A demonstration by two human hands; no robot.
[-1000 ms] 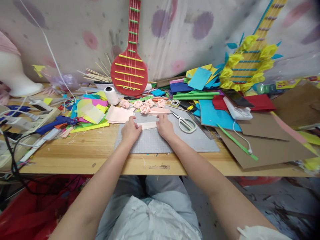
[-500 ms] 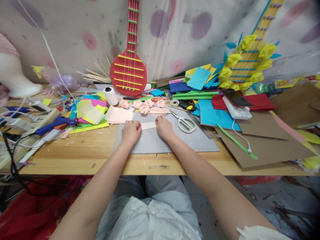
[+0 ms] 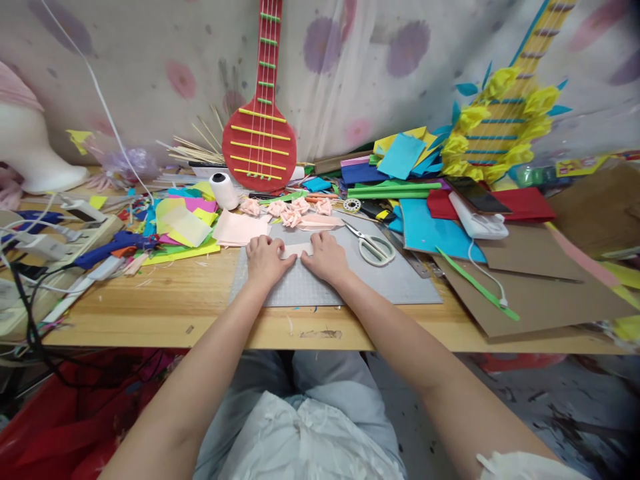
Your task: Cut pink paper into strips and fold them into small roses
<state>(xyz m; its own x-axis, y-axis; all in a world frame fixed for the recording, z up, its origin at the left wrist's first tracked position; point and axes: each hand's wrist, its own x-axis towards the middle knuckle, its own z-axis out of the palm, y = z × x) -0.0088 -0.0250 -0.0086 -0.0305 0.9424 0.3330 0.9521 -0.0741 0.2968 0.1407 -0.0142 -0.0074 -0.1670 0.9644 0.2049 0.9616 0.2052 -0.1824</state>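
Observation:
A pale pink paper strip (image 3: 296, 250) lies on the grey cutting mat (image 3: 390, 283) in front of me. My left hand (image 3: 266, 259) presses down on its left end with the fingers curled. My right hand (image 3: 327, 257) covers its right end in the same way. Only a short piece of the strip shows between the two hands. White-handled scissors (image 3: 373, 245) lie on the mat just right of my right hand. Small pink paper flowers (image 3: 290, 210) and a pink sheet (image 3: 239, 229) sit just beyond the strip.
A blue glue gun (image 3: 113, 245) and a power strip (image 3: 60, 243) lie at the left. A white thread spool (image 3: 223, 191) and a red paper guitar (image 3: 259, 137) stand behind. Coloured sheets, a phone (image 3: 475, 195), a white charger (image 3: 477, 223) and brown cardboard (image 3: 540, 293) fill the right.
My hands have slid closer together along the pink strip, so less of it shows between them. The strip stays on the mat.

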